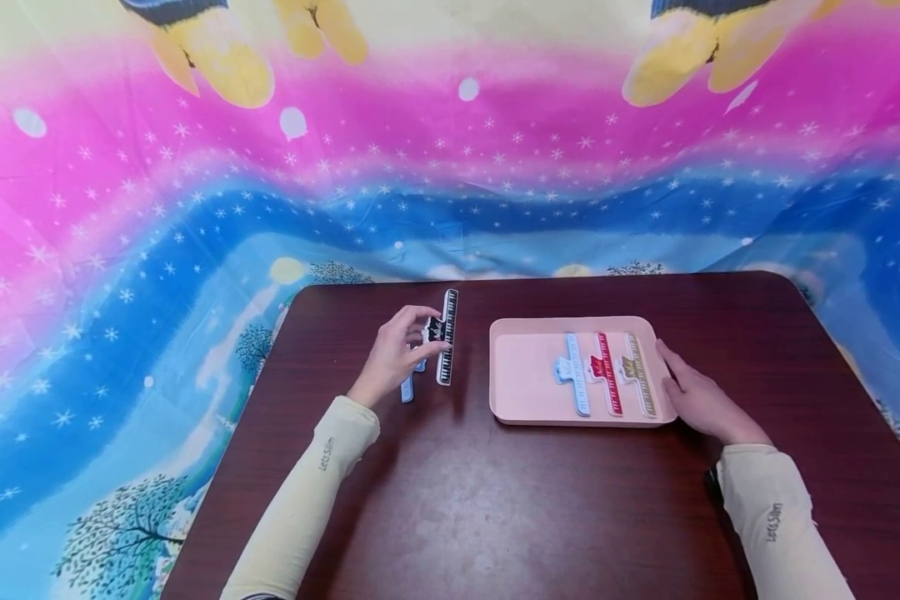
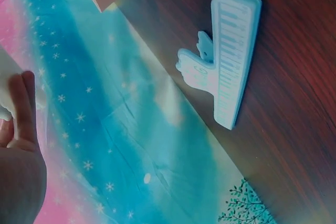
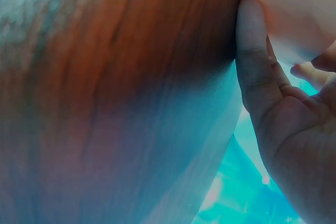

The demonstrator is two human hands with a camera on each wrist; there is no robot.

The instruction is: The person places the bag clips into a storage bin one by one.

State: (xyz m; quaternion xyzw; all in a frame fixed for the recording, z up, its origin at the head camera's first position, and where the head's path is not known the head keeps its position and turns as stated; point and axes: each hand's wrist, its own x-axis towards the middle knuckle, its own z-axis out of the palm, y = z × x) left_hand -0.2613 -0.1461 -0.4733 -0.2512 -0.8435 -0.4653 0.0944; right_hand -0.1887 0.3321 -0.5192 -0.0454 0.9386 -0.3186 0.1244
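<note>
My left hand pinches a black-and-white clip with a piano-key pattern between thumb and fingers, left of the pink tray. The clip is held on its long edge. Below and behind that hand, a light blue clip of the same shape lies on the table, partly hidden in the head view. My right hand rests against the tray's right side, its fingers extended along the wall. Inside the tray lie a light blue clip, a red clip and a gold clip, side by side.
The dark wooden table has rounded far corners. A patterned cloth with snowflakes hangs behind it and along its sides. The tray's raised rim stands around the three clips, which lie toward its right half.
</note>
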